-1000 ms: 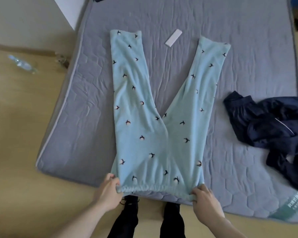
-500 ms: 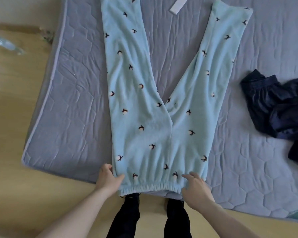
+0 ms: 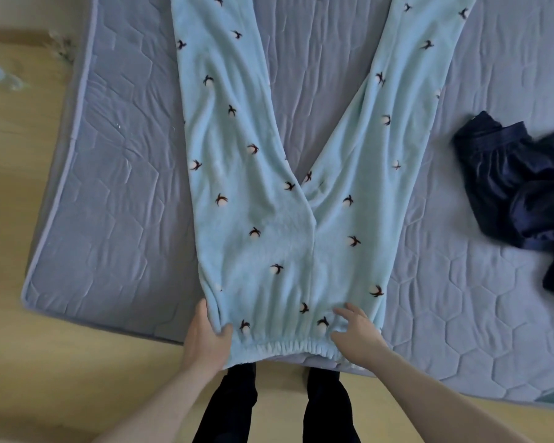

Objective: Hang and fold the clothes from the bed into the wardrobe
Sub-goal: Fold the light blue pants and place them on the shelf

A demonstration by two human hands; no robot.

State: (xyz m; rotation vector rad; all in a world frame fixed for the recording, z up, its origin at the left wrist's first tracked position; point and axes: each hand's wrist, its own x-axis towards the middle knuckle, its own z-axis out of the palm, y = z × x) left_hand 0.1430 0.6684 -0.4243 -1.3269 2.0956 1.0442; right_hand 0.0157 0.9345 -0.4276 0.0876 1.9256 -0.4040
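Note:
Light blue fleece trousers [image 3: 269, 199] with small dark bird prints lie flat on the grey quilted mattress [image 3: 115, 199], legs spread in a V away from me. The elastic waistband hangs at the mattress's near edge. My left hand [image 3: 207, 338] grips the left corner of the waist, thumb on top of the fabric. Over the right part of the waist is my right hand [image 3: 357, 335], fingers loosely spread and touching the fabric. A crumpled dark navy garment [image 3: 522, 193] lies on the mattress at the right.
The mattress sits on a wooden floor [image 3: 29, 362]. My dark-trousered legs [image 3: 234, 407] stand at its near edge. A clear plastic bottle [image 3: 0, 75] lies on the floor at the far left. The wardrobe is out of view.
The view has moved closer and lower over the trousers. My right hand let go of the right waist corner and slid inward onto the fabric. The left hand keeps its hold.

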